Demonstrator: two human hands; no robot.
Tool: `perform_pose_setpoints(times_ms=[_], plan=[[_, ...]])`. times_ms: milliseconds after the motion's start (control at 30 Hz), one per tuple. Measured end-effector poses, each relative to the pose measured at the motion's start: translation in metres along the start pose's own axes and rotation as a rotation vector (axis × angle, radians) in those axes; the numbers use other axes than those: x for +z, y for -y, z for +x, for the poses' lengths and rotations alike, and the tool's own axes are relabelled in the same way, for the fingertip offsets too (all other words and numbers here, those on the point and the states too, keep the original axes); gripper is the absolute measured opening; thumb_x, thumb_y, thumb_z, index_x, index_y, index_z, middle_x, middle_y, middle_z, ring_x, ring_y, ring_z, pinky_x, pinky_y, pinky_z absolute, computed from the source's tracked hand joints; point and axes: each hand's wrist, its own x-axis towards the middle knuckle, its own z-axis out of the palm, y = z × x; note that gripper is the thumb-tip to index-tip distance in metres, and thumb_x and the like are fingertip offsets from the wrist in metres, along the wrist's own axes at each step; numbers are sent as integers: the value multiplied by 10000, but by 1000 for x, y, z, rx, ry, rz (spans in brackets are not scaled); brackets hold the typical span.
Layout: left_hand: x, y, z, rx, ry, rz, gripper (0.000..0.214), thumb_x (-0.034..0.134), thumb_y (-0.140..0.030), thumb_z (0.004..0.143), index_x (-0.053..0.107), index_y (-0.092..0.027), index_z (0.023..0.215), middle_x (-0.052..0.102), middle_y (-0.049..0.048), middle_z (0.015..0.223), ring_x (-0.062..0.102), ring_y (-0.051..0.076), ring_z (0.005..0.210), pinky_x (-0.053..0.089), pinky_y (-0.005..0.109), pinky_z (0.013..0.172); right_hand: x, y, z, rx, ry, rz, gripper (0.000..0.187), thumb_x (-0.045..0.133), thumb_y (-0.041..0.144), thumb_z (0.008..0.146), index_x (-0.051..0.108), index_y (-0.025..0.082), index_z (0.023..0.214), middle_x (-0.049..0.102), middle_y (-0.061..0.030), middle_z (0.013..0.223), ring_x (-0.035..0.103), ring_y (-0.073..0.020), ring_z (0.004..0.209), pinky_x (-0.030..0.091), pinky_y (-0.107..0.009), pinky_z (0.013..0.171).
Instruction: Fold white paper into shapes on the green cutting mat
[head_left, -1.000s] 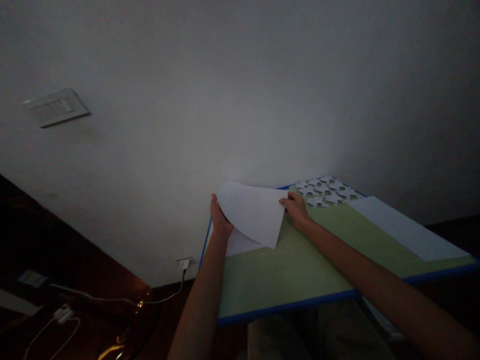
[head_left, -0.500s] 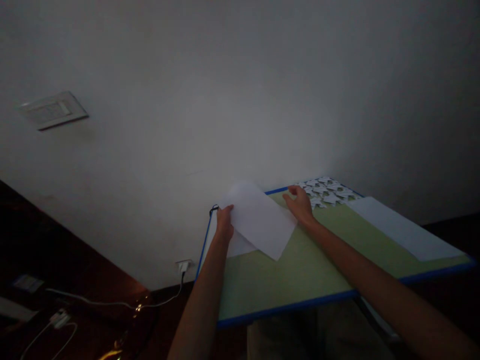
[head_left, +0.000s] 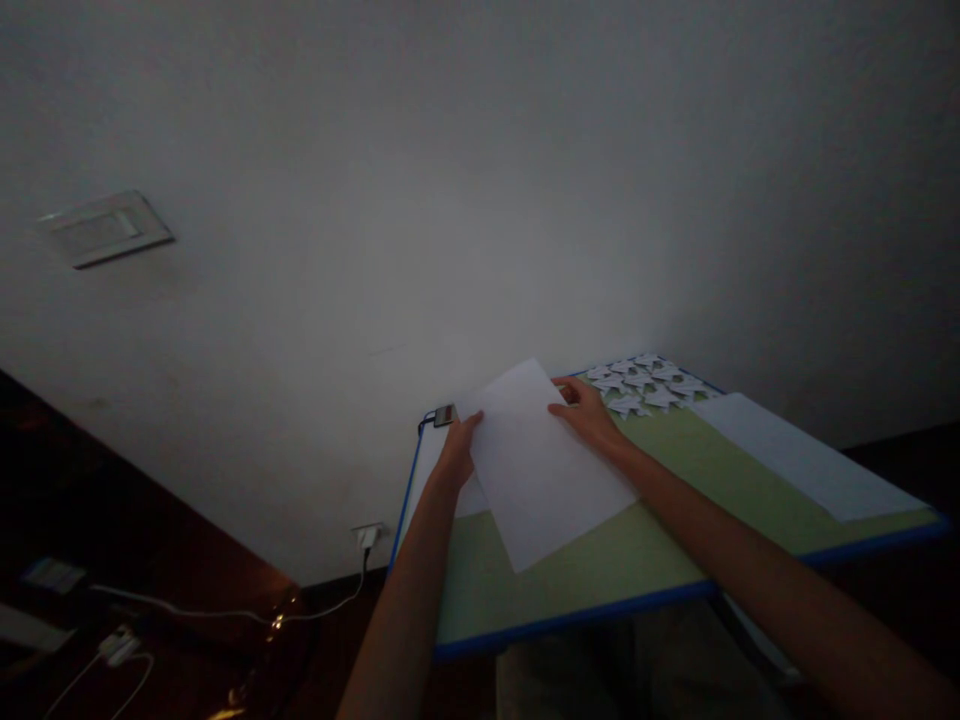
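Note:
A white sheet of paper [head_left: 547, 470] lies flat and slanted on the green board [head_left: 600, 575] with blue edging. My left hand [head_left: 459, 450] pinches the sheet's left edge, fingers closed on it. My right hand [head_left: 589, 412] rests on the sheet's far right part with its fingers stretched out flat. Under the sheet, at the board's far left corner, lies a stack of white paper [head_left: 435, 475], with a small dark clip [head_left: 444, 415] at its top.
Several small folded white paper shapes [head_left: 641, 385] lie at the board's far edge. Another white sheet [head_left: 806, 455] lies along the right side. The white wall behind carries a switch plate [head_left: 101, 228] and a socket [head_left: 369, 532]; cables [head_left: 195, 612] trail on the dark floor at left.
The sheet, earlier lifted and curled between both hands, has come down flat onto the board and slid toward me. My left hand moved from under it to its left edge.

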Motion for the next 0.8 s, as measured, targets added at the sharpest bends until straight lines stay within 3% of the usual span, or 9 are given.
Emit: perform_pose_setpoints(times_ms=[167, 267, 367, 533, 667, 800], plan=[[-2, 3, 3, -85, 75, -79, 173, 616, -73, 854, 675, -104, 1013, 763, 129, 874, 751, 240, 857, 611, 353, 865, -6, -2, 4, -20, -127, -91, 439, 693, 266, 642, 728, 164, 1068, 614, 18, 763, 554, -177, 724, 476, -330, 754], [-1, 4, 3, -65, 63, -90, 214, 609, -57, 858, 668, -112, 1057, 768, 126, 903, 753, 241, 865, 609, 363, 878, -10, -2, 5, 2, -107, -150, 208, 661, 291, 689, 745, 175, 840, 627, 12, 703, 551, -182, 689, 479, -350, 768], [-1, 4, 4, -74, 47, -118, 206, 562, -83, 902, 660, -120, 1079, 768, 121, 908, 749, 239, 891, 597, 375, 909, -11, 1, 5, -68, -96, -115, 166, 657, 270, 717, 753, 193, 828, 692, -18, 820, 613, -205, 807, 498, -375, 858], [-3, 1, 7, -171, -17, -208, 248, 441, -167, 973, 660, -103, 1070, 756, 127, 869, 744, 241, 891, 567, 376, 949, -7, 12, -6, -278, 127, -75, 210, 642, 278, 833, 782, 229, 982, 675, -84, 1119, 635, -230, 1056, 548, -381, 856], [-7, -4, 7, -139, 57, -238, 322, 436, -331, 998, 674, -115, 972, 738, 105, 772, 730, 241, 747, 587, 374, 846, -2, 16, -18, -564, 298, -191, 278, 609, 129, 863, 792, 272, 1016, 622, -84, 1180, 624, -212, 1105, 512, -438, 995], [-10, -8, 6, -168, 104, -187, 391, 469, -433, 987, 656, -115, 857, 720, 124, 736, 717, 259, 686, 599, 380, 742, 2, 17, -25, -671, 396, -242, 350, 592, 70, 878, 779, 297, 1069, 608, -82, 1202, 629, -204, 1105, 523, -443, 986]])
